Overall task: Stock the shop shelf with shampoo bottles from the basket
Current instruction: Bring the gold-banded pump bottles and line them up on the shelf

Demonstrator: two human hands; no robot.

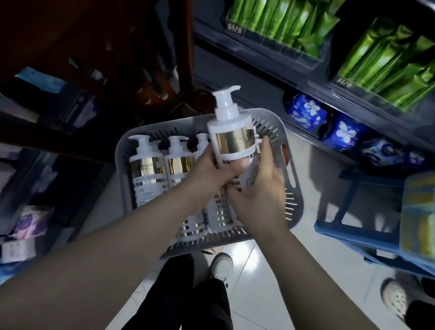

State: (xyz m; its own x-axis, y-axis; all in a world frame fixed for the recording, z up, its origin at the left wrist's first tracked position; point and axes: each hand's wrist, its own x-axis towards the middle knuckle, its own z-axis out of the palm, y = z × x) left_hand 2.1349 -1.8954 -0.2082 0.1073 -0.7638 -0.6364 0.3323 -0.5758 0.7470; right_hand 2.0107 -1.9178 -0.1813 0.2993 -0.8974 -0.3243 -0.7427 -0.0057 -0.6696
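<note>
Bottles (149,171) in basket (285,144), shelf (282,69) behind.

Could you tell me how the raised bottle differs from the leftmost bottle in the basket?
The raised bottle is gripped by the left hand above the basket; the leftmost bottle rests inside it. Lettering shows on the leftmost bottle's gold band; none is legible on the raised bottle's. Both are white pump bottles.
</note>
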